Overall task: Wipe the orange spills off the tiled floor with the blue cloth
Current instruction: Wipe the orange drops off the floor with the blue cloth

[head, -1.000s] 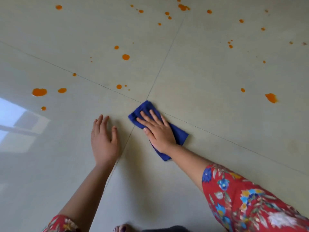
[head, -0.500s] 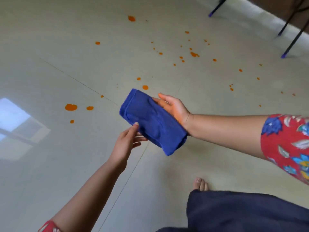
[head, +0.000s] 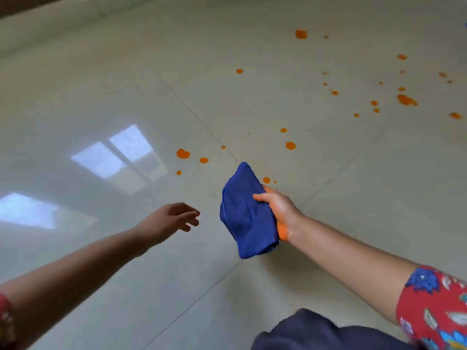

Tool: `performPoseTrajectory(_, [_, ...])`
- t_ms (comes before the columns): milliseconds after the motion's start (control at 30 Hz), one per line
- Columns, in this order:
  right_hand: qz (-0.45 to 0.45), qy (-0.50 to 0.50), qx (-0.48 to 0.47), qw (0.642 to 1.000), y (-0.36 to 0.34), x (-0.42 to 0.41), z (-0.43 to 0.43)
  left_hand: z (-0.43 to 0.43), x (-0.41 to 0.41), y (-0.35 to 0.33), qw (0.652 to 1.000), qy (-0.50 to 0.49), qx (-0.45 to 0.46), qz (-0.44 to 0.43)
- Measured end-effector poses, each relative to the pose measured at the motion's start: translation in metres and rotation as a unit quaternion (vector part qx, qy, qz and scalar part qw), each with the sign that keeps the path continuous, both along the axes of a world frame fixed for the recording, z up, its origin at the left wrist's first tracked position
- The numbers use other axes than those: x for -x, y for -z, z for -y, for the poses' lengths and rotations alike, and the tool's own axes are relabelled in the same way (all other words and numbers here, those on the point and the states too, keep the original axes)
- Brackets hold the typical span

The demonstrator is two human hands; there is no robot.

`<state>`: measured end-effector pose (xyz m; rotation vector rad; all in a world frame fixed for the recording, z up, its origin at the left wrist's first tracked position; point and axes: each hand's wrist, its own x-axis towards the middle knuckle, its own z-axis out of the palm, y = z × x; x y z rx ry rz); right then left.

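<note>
My right hand [head: 280,210] grips the folded blue cloth [head: 243,213] and holds it in the air above the pale tiled floor [head: 353,198]. My left hand [head: 171,218] hovers to the left of the cloth, empty, fingers loosely apart, not touching it. Orange spills dot the floor beyond: a heart-shaped blot [head: 183,153] with smaller drops beside it on the left, a round drop [head: 290,145] in the middle, one drop [head: 266,180] just past the cloth, and a larger splatter [head: 406,100] with several specks at the far right.
Grout lines [head: 202,117] cross under the cloth. Window light reflects on the glossy tiles [head: 118,157] at left. The wall base [head: 50,13] runs along the top left. My dark trouser leg [head: 316,332] fills the bottom right.
The cloth went from pressed on the floor to lifted in both hands; now my left hand has let go and drawn back left, leaving it in my right hand. The view swung left.
</note>
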<state>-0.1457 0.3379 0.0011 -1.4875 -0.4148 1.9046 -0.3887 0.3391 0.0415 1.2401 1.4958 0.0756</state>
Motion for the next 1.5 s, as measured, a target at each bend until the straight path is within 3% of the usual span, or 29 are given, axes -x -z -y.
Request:
performPoseTrajectory(200, [-0.043, -0.029, -0.023, 0.998, -0.015, 0.001, -0.056, -0.023, 0.008, -0.044, 0.999, -0.013, 0.002, -0.047])
performPoseTrajectory(400, [-0.016, -0.109, -0.071, 0.991, -0.035, 0.014, -0.11, -0.05, 0.027, -0.071, 0.998, 0.042, 0.008, -0.042])
performPoseTrajectory(567, [0.082, -0.139, -0.115, 0.98, -0.032, 0.033, -0.138, -0.084, 0.049, -0.016, 0.997, 0.002, -0.061, -0.055])
performPoseTrajectory(733, [0.23, -0.164, -0.163, 0.945, -0.028, 0.049, -0.152, -0.112, 0.069, 0.062, 0.987, -0.059, -0.125, -0.081])
performPoseTrajectory(900, [0.415, -0.184, -0.258, 0.853, -0.001, 0.074, -0.159, -0.137, 0.081, 0.099, 0.974, -0.068, -0.2, -0.087])
performPoseTrajectory(1033, [0.556, -0.28, -0.384, 0.682, 0.034, 0.116, -0.134, -0.163, 0.09, 0.113, 0.944, -0.054, -0.304, -0.117])
performPoseTrajectory(1167, [0.555, -0.392, -0.435, 0.591, 0.08, 0.144, -0.107, -0.178, 0.11, 0.136, 0.922, -0.006, -0.364, -0.132])
performPoseTrajectory(1267, [0.595, -0.434, -0.473, 0.484, 0.099, 0.146, -0.122, -0.176, 0.115, 0.153, 0.915, 0.006, -0.379, -0.142])
performPoseTrajectory(1333, [0.598, -0.466, -0.454, 0.468, 0.109, 0.15, -0.134, -0.175, 0.114, 0.16, 0.915, 0.01, -0.374, -0.15])
performPoseTrajectory(1433, [0.589, -0.487, -0.437, 0.475, 0.124, 0.144, -0.145, -0.171, 0.111, 0.164, 0.914, 0.011, -0.366, -0.174])
performPoseTrajectory(1500, [0.613, -0.456, -0.409, 0.499, 0.126, 0.13, -0.157, -0.172, 0.111, 0.167, 0.913, 0.01, -0.367, -0.179])
